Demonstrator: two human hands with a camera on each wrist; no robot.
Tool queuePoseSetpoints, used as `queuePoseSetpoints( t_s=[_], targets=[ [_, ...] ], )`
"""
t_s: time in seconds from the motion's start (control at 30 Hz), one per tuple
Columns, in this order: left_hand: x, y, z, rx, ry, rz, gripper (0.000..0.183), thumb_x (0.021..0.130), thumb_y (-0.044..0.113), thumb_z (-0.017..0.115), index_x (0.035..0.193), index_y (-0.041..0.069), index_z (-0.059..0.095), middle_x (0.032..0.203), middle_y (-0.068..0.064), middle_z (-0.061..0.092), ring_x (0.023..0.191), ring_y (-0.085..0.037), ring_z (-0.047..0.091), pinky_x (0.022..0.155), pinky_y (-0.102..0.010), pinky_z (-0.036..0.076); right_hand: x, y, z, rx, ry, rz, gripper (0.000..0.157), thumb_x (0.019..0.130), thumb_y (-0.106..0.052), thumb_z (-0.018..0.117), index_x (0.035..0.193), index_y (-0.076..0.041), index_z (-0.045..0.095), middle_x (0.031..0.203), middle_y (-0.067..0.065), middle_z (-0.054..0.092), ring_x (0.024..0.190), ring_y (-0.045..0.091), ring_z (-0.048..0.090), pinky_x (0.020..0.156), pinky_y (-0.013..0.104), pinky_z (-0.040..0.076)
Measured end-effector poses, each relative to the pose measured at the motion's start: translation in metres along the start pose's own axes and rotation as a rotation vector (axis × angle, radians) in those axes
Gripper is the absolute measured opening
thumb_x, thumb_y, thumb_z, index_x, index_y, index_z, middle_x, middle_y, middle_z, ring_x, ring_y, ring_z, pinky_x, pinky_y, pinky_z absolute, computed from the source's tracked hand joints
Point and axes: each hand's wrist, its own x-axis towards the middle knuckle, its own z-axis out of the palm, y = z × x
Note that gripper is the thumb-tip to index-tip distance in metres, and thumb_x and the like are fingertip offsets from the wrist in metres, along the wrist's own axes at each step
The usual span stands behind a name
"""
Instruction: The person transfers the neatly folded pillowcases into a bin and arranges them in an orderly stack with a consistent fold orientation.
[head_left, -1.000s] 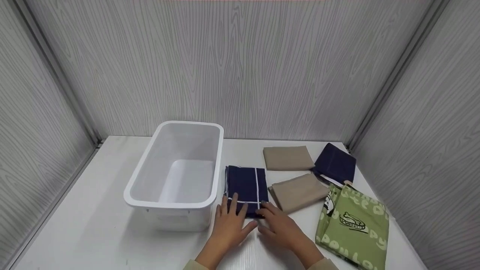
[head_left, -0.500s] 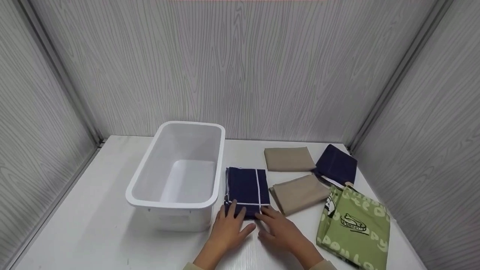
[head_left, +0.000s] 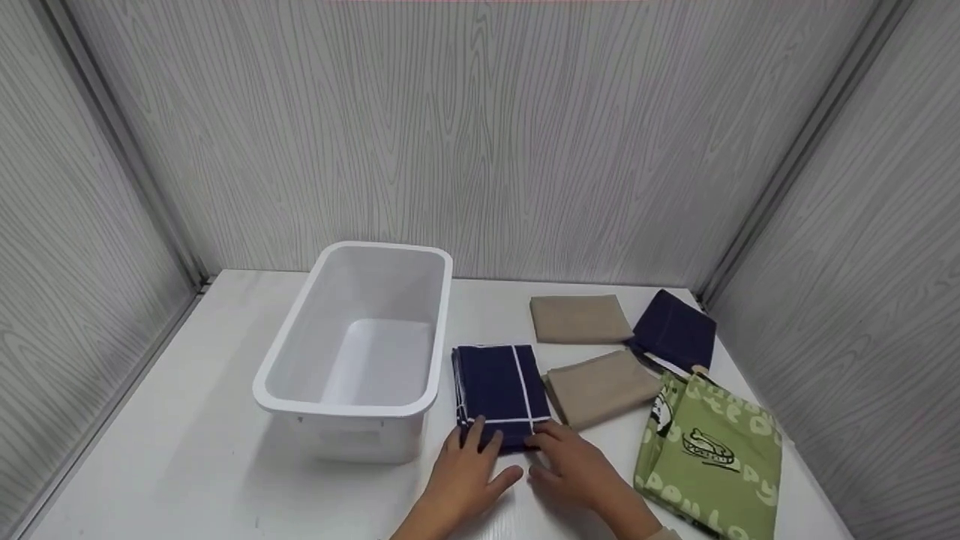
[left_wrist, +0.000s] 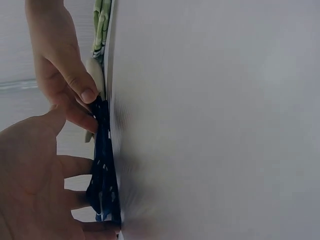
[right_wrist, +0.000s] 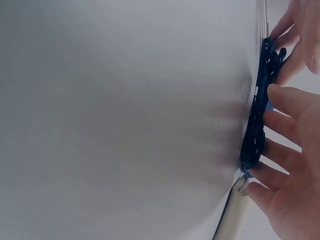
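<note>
A folded navy cloth with white stripes [head_left: 499,382] lies on the white table, just right of a white plastic tub [head_left: 349,411]. My left hand [head_left: 466,476] rests its fingers on the cloth's near left corner, thumb held out to the side. At the near right corner, the fingertips of my right hand [head_left: 577,469] touch the same cloth. Both wrist views show the cloth's layered near edge low against the tabletop, with extended fingers reaching over it: the navy cloth [left_wrist: 104,165] in the left one, the navy cloth [right_wrist: 257,120] in the right one.
Two folded beige cloths, one at the back [head_left: 581,319] and one nearer [head_left: 604,388], lie to the right. Beyond them is a dark navy folded cloth [head_left: 675,330]. A green printed folded cloth [head_left: 712,465] lies at the front right. Grey wood-grain panels [head_left: 450,135] enclose the table.
The striped navy cloth has slid a little toward me and to the right, with both hands moving along on its near edge. The other cloths and the tub have stayed in place.
</note>
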Motion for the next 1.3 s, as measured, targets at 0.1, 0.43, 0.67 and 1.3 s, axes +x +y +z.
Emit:
queuePoseSetpoints(
  t_s=[0.1,0.43,0.67,1.3],
  targets=[
    [-0.002,0.0,0.002,0.006,-0.003,0.011,0.073,0.096,0.063,0.045,0.143,0.008,0.054,0.152,-0.024,0.04,0.134,-0.053,0.039,0.106,-0.061,0.039,-0.002,0.0,-0.001,-0.006,0.011,-0.01,0.033,0.089,-0.025,0.07,0.119,-0.012,0.066,0.128,0.006,0.061,0.117,0.026,0.059,0.097,0.046,0.05],
    [-0.007,-0.001,0.003,0.011,0.011,0.037,0.072,0.096,0.063,0.046,0.141,0.008,0.056,0.151,-0.024,0.043,0.132,-0.052,0.042,0.105,-0.062,0.039,-0.005,-0.004,-0.001,-0.021,0.059,-0.036,0.028,0.087,-0.025,0.073,0.112,-0.014,0.066,0.119,0.001,0.063,0.109,0.022,0.061,0.092,0.043,0.052],
    [-0.008,-0.002,0.002,-0.028,0.016,0.046,0.069,0.098,0.061,0.045,0.14,0.007,0.058,0.15,-0.024,0.043,0.133,-0.052,0.04,0.105,-0.062,0.038,-0.006,-0.004,0.001,-0.036,0.039,-0.009,0.027,0.088,-0.025,0.072,0.113,-0.016,0.066,0.119,-0.001,0.062,0.111,0.021,0.061,0.093,0.043,0.052],
    [-0.01,-0.014,-0.005,-0.27,0.119,-0.02,0.074,0.1,0.059,0.044,0.151,0.006,0.043,0.158,-0.027,0.026,0.129,-0.045,0.049,0.093,-0.059,0.05,0.03,-0.036,0.013,-0.123,-0.01,-0.067,0.053,0.091,-0.037,0.071,0.139,-0.019,0.06,0.142,0.009,0.057,0.132,0.035,0.052,0.105,0.049,0.046]
  ],
)
